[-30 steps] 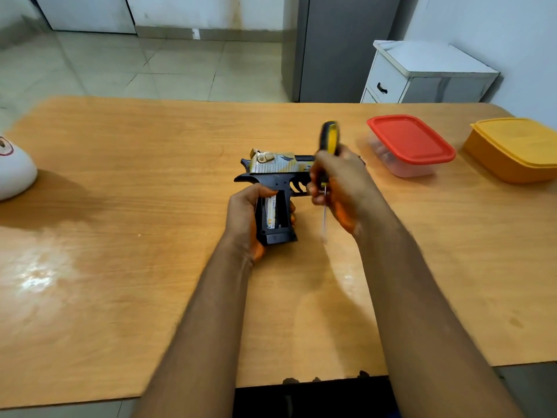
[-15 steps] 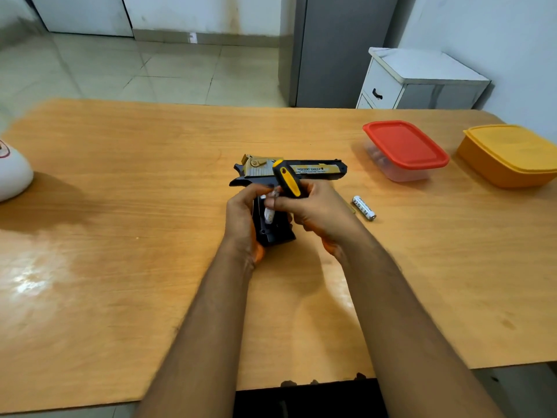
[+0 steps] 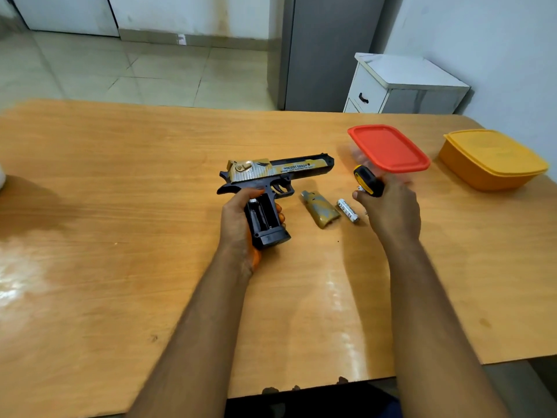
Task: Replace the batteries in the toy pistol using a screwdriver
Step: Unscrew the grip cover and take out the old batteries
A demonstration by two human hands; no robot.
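Left hand (image 3: 241,218) wrapped round the grip of the toy pistol (image 3: 271,179), thumb over the back of the grip, fingertips showing at the far edge. Pistol lying flat on its side on the wooden table (image 3: 120,176), barrel pointing right, grip running back toward the body. Grip cover off: battery bay (image 3: 261,214) open and facing up, dark inside, with a pale glint at its upper end; hard to tell whether a cell is seated there.

Right hand (image 3: 388,212) out to the right, fingers curled round the yellow-and-black screwdriver (image 3: 368,184), handle end poking up and away, shaft hidden by the hand. Something small and pale pinched at the fingertips just below the handle, too blurred to name. Hand itself smeared by motion.

Between the two hands, on the table: gold cover (image 3: 321,208), inner side down, just right of the trigger guard; then a loose battery (image 3: 348,210) just beside it, touching or nearly touching, long axis slanting from upper left to lower right. Battery right beside the right thumb, well apart from the left hand, so nearer to the right by far. Bay axis close to parallel with the battery's, lying to the left past the cover.

Further out: red-lidded box (image 3: 388,149) behind the right hand, yellow box (image 3: 491,159) toward the table's right edge.
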